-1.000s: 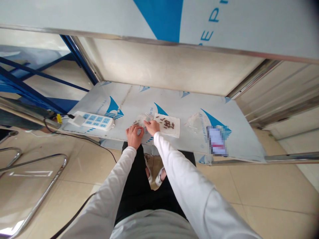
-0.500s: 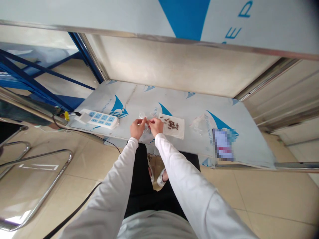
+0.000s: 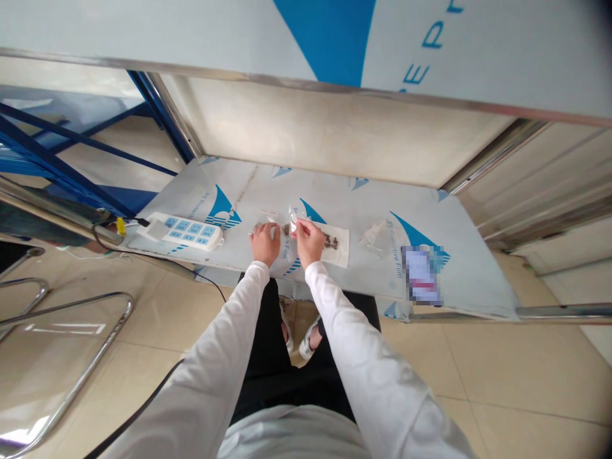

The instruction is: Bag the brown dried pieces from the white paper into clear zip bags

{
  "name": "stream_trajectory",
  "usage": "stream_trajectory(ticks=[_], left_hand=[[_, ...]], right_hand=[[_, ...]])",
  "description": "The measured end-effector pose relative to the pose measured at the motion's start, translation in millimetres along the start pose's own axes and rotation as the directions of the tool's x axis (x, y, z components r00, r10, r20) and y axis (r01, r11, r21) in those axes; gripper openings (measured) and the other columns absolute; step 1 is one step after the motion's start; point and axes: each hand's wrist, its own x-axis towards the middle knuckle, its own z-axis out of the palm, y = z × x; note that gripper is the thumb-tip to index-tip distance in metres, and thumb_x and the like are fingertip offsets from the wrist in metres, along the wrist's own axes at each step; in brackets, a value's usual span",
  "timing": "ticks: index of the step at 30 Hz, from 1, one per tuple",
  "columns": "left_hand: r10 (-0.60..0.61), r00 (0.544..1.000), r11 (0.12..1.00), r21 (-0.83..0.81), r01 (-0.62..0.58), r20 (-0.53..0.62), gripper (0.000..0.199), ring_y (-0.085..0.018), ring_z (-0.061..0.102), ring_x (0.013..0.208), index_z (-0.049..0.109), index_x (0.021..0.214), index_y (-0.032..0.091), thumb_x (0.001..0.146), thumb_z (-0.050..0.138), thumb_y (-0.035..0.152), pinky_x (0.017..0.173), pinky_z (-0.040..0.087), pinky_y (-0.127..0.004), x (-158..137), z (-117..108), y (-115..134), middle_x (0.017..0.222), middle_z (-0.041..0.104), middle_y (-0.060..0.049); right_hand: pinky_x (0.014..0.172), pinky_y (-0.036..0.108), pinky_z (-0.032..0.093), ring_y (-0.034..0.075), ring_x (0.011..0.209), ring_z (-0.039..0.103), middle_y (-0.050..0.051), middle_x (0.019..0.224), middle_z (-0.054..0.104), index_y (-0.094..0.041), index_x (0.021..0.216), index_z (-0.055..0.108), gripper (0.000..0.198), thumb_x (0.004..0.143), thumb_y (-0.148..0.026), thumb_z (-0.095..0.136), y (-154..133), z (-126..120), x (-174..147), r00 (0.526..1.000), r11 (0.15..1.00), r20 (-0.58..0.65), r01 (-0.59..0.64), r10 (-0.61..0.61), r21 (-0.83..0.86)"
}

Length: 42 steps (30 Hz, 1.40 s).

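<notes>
My right hand point(image 3: 310, 241) pinches a small clear plastic bag point(image 3: 296, 213), held up off the shelf between thumb and fingertips. To its left, my left hand point(image 3: 266, 245) rests low over the shelf with fingers apart and slightly bent. Clear plastic point(image 3: 270, 217) lies just beyond its fingertips; whether they touch it I cannot tell. Small dark brown pieces point(image 3: 331, 241) lie on a white sheet point(image 3: 340, 256), partly covered by my right hand. Between the hands a little dark piece point(image 3: 286, 228) shows, too small to name.
Left of my hands lies a white power strip point(image 3: 184, 231) with a plugged-in cable. More crumpled clear plastic point(image 3: 377, 234) and a phone with a blurred screen point(image 3: 421, 275) are on the right. An upper shelf point(image 3: 191, 38) overhangs the back; a metal-framed chair point(image 3: 127, 306) stands at lower left.
My hands have come apart: the right now lifts a clear bag, while the left has moved away and loosened its pinch. The view has shifted slightly.
</notes>
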Motion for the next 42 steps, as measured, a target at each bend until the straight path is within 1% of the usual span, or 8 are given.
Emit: stream_trajectory(ticks=[6,11,20,23,27,30,34,42], left_hand=[[-0.142,0.980,0.835,-0.514,0.194,0.140,0.042,-0.018,0.067,0.069,0.070,0.085,0.014,0.074,0.064,0.054,0.066,0.052,-0.027,-18,-24,29,0.077,0.072,-0.007],[-0.266,0.872,0.588,-0.648,0.484,0.410,0.039,-0.014,0.064,0.063,0.072,0.073,0.011,0.057,0.079,0.047,0.066,0.053,-0.026,-48,-53,32,0.067,0.070,-0.004],[-0.288,0.769,0.412,-0.651,0.637,0.570,0.031,-0.011,0.062,0.058,0.069,0.073,0.015,0.055,0.085,0.035,0.058,0.051,-0.022,-111,-72,45,0.066,0.070,-0.001],[-0.285,0.766,0.364,-0.675,0.642,0.576,0.030,-0.009,0.060,0.055,0.065,0.072,0.016,0.057,0.084,0.035,0.057,0.050,-0.021,-121,-65,43,0.063,0.068,0.001],[-0.270,0.808,0.427,-0.686,0.588,0.524,0.027,-0.007,0.056,0.054,0.063,0.066,0.015,0.064,0.079,0.036,0.055,0.046,-0.018,-127,-62,40,0.059,0.063,0.002],[-0.272,0.825,0.439,-0.698,0.565,0.496,0.027,-0.008,0.056,0.056,0.063,0.064,0.015,0.065,0.079,0.037,0.056,0.046,-0.019,-126,-63,41,0.059,0.062,0.001],[-0.251,0.829,0.400,-0.726,0.559,0.500,0.029,-0.009,0.055,0.058,0.066,0.066,0.014,0.063,0.079,0.039,0.059,0.047,-0.021,-120,-65,45,0.063,0.062,0.000],[-0.149,0.752,0.265,-0.707,0.656,0.642,0.036,-0.009,0.053,0.058,0.064,0.062,0.015,0.065,0.077,0.048,0.062,0.048,-0.023,-121,-65,51,0.060,0.059,0.000]], right_hand=[[0.086,0.031,0.053,0.019,0.090,0.069,0.006,0.100,0.074,-0.022,0.098,0.072,0.023,0.089,-0.024,0.050,-3,-11,-32,0.955,0.937,0.177,0.275,-0.239,-0.216],[0.097,0.034,0.048,0.019,0.106,0.064,0.007,0.113,0.070,-0.021,0.108,0.069,0.024,0.088,-0.021,0.055,-6,-35,-70,0.885,0.879,0.255,0.441,-0.390,-0.184],[0.088,0.033,0.053,0.019,0.095,0.066,0.006,0.102,0.070,-0.025,0.104,0.067,0.019,0.087,-0.026,0.060,-30,-83,-140,0.952,0.956,0.174,0.273,-0.253,-0.102],[0.081,0.032,0.053,0.019,0.088,0.067,0.006,0.096,0.072,-0.024,0.099,0.068,0.016,0.089,-0.026,0.055,-16,-91,-125,0.969,0.961,0.119,0.233,-0.216,-0.148],[0.076,0.034,0.053,0.021,0.082,0.067,0.010,0.094,0.073,-0.018,0.095,0.069,0.022,0.089,-0.027,0.050,3,-91,-76,0.975,0.937,0.027,0.218,-0.219,-0.273],[0.070,0.030,0.053,0.019,0.078,0.067,0.009,0.092,0.073,-0.017,0.095,0.070,0.022,0.089,-0.028,0.051,-4,-81,-61,0.972,0.948,0.118,0.226,-0.204,-0.223],[0.065,0.025,0.052,0.015,0.072,0.065,0.005,0.082,0.070,-0.019,0.085,0.072,0.021,0.089,-0.031,0.055,-28,-72,-88,0.944,0.976,0.268,0.212,-0.193,-0.045],[0.071,0.028,0.055,0.018,0.077,0.068,0.005,0.088,0.071,-0.023,0.097,0.072,0.019,0.086,-0.034,0.062,-39,-91,-120,0.932,0.994,0.346,0.095,-0.106,0.050]])
